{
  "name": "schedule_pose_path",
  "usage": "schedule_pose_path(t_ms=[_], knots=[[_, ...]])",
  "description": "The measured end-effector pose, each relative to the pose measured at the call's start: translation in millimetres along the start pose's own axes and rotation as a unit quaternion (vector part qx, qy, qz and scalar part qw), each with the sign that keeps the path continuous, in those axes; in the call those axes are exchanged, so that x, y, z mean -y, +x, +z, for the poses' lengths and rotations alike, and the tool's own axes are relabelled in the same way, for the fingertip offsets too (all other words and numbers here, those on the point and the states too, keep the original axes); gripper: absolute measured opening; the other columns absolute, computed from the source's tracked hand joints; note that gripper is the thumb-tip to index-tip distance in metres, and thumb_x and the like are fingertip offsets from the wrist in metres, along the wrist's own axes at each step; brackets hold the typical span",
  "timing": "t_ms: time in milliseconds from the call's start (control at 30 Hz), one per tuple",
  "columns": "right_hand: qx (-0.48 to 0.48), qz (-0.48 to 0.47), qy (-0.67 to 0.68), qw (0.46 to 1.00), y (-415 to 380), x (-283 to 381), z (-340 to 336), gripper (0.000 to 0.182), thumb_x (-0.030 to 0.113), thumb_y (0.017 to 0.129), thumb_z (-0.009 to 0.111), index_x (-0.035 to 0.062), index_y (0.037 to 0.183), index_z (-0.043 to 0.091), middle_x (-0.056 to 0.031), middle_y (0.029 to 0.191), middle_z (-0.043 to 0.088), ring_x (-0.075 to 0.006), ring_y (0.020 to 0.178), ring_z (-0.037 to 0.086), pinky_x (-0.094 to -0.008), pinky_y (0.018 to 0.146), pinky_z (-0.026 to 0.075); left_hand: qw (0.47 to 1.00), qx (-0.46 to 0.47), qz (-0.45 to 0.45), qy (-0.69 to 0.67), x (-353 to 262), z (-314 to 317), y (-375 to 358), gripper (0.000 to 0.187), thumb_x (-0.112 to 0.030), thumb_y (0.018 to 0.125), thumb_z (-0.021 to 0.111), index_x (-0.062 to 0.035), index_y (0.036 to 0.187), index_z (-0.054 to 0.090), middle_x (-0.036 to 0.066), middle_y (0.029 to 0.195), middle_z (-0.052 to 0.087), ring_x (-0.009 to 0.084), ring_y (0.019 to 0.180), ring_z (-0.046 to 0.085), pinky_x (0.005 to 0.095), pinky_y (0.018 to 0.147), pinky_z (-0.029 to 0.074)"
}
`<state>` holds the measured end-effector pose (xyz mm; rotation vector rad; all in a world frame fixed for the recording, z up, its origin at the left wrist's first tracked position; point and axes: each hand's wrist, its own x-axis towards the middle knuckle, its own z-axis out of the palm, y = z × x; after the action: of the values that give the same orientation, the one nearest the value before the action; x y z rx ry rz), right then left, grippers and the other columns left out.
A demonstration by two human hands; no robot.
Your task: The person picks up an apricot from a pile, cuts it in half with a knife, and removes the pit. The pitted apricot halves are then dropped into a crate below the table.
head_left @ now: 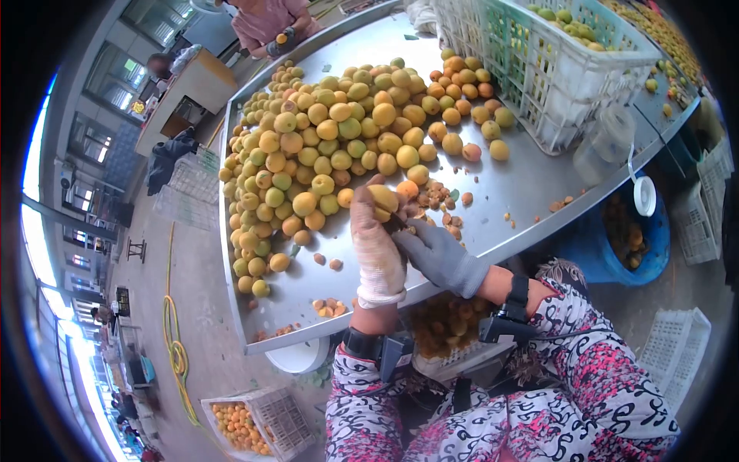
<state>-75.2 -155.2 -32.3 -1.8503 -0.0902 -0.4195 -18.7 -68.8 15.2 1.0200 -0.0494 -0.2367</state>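
Note:
My left hand (377,250), in a stained white glove, is closed around a yellow apricot (382,202) over the near side of the metal table (493,204). Close against it is my right hand (446,258) in a grey glove, its fingers curled in toward the fruit. Something dark shows between the two hands, too small and covered to name. Just beyond them lies a small pile of brownish apricot pits or pieces (439,196). A large heap of whole apricots (323,138) spreads over the table's left and middle.
On the table's right stand a crate (531,85) with greenish fruit and a clear plastic jar (604,146). Below are a blue tub (654,258), a crate of apricots (242,427) and a fruit-filled crate (446,327) by my body. Across the table is another person (273,27).

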Motion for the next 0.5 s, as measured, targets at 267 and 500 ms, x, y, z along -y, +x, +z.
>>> schedule_pose_path(t_ms=[267,500], knots=[[0.073,0.297,0.298,0.904,22,25,-51,0.036,0.04,0.09,0.053,0.0035,0.094,0.054,-0.0005,0.061,0.051,-0.0084,0.042,0.044,-0.0228,0.035,0.033,0.788,0.088,0.41,0.451,9,-29,-1,0.042,-0.03,0.082,0.059,0.001,0.11,0.054,0.011,0.079,0.061,0.0236,0.068,0.059,0.0315,0.067,0.046],[0.088,0.291,0.321,0.897,22,20,-48,0.046,0.042,0.088,0.057,0.0,0.107,0.055,-0.0049,0.082,0.059,-0.0079,0.068,0.057,-0.0214,0.056,0.048,0.674,0.153,0.437,0.576,11,-21,-4,0.062,-0.039,0.069,0.07,0.0006,0.113,0.051,0.014,0.084,0.059,0.0304,0.075,0.056,0.0402,0.072,0.044]])
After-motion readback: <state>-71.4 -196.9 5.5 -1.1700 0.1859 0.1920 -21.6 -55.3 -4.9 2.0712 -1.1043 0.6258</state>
